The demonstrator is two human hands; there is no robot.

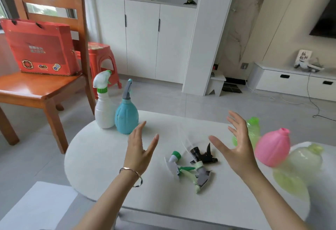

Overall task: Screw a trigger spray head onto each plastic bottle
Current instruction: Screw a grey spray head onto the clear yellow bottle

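Operator: State of the hands?

Inspector: The left hand (pixel 141 149) and the right hand (pixel 236 148) are raised above the white table (pixel 101 157). The palms face each other, the fingers are straight and spread, and neither hand holds anything. A bracelet (pixel 131 173) sits on the left wrist.

Operator: Location of the loose spray heads?

Inspector: Three lie close together on the table between the hands: a white-and-green head (pixel 174 161), a black head (pixel 203 154) and a pale green-and-grey head (pixel 201 175).

Operator: Bottles?

Inspector: At far left, a white bottle (pixel 104 113) and a teal bottle (pixel 126 118) stand upright side by side, each with a head fitted. At right, beyond the right hand, are a green bottle (pixel 253 129), a pink bottle (pixel 271 148) with a bare neck, a pale translucent bottle (pixel 301 158) and a yellow-green bottle (pixel 289 184), all blurred.
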